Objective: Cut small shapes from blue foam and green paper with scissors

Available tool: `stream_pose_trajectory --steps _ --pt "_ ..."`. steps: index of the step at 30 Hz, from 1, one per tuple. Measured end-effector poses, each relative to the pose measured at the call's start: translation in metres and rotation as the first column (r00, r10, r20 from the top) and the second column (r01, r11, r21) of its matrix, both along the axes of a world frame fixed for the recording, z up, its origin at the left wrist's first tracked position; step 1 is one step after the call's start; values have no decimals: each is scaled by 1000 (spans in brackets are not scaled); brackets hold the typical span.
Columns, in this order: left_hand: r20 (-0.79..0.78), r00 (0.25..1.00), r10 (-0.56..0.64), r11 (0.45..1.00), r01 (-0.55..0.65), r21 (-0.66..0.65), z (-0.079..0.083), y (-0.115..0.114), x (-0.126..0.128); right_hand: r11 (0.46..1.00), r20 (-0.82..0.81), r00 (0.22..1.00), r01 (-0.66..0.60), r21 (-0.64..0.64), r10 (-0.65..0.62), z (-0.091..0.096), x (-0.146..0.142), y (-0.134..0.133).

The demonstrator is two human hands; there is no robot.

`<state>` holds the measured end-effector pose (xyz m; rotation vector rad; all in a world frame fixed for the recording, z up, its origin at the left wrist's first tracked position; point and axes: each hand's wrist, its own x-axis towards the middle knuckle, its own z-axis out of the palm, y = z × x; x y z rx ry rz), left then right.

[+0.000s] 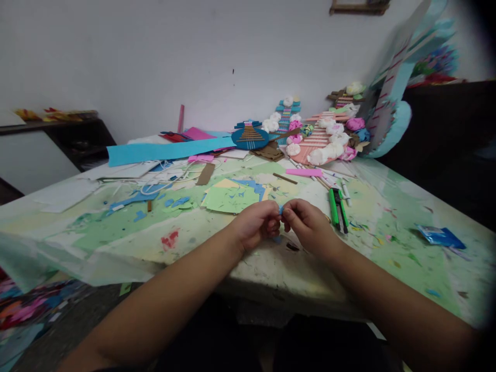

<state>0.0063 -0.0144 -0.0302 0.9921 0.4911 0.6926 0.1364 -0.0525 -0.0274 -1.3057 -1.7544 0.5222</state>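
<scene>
Close together over the front of the table, my left hand (260,223) and my right hand (303,222) pinch a small piece of blue paper (281,210) between their fingertips. Most of the piece is hidden by the fingers. Just behind my left hand lies a light green sheet (232,199) strewn with tiny scraps, on top of blue and cream sheets. To the right of my right hand is a green stapler-like tool (338,209) with dark parts. A thin brown stick (285,178) lies beyond my hands.
A blue paper strip (166,151) stretches across the back left, by a blue oval craft (250,138). Crafts with paper flowers (329,137) lean at the back wall. Blue paper scraps (178,201) lie left, a blue packet (440,236) right. The cloth-covered table's front edge (279,289) is near me.
</scene>
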Motion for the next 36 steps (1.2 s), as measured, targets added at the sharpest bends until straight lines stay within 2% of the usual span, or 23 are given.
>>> stream_pose_trajectory --steps 3,7,14,17,21,26,30,33,36 --pt "-37 994 100 982 -93 162 0 -2 2 993 -221 974 -73 -93 51 -4 0 3" --pt "-74 986 152 936 -119 332 -1 -3 1 986 -414 904 -148 -70 106 -7 1 5" --pt "-84 988 132 923 -92 372 2 -7 -1 973 -619 773 -224 -62 139 -5 0 4" --pt "-138 978 156 907 -86 413 4 -9 -1 970 -639 756 -236 -61 144 -4 1 3" --pt "-209 959 189 869 -65 490 7 -12 -2 977 -614 778 -207 -52 132 -5 3 3" --pt "-251 924 289 782 -77 619 8 -13 -5 983 -615 779 -179 -32 121 -8 1 6" --pt "-280 887 367 717 -79 692 9 -15 -3 983 -679 725 -182 -25 116 -5 0 5" --pt "-277 885 375 719 -89 689 10 -16 -2 980 -720 686 -194 -35 110 -2 0 2" --pt "-280 890 361 738 -90 669 11 -18 -2 980 -726 683 -188 -71 79 0 0 0"
